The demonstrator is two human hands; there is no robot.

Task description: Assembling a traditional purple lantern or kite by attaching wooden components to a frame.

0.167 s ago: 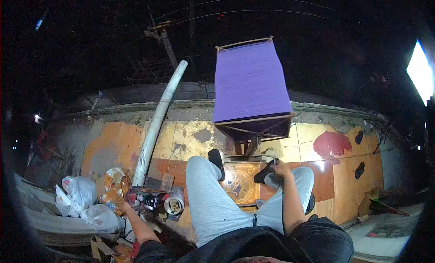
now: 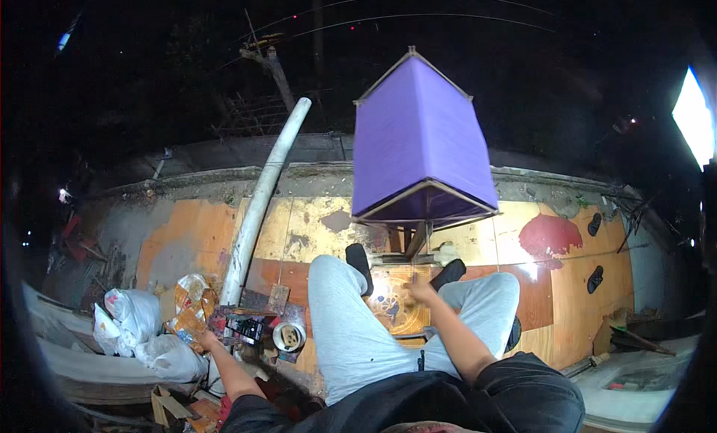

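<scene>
In front of me stands a large box-like stick frame, covered in purple with fine lines like wound thread. One of its edges faces me, and its underside is dark and hollow. A wooden support shows below it. Low between my knees is my right hand, its fingers drawn together; what they hold, if anything, I cannot make out. My left hand is out to the left, at the lower end of an orange-and-white patterned plastic bag. Its fingers are too small and dim to read.
White plastic bags sit at far left. A long pale pole slants away beside a round tub and a dark box-like object. Patchwork boards cover the ground. Dark sandals lie at right.
The purple frame has turned from a flat face toward me to an edge toward me. My right hand has swept left and slightly down. My left hand stays nearly in place.
</scene>
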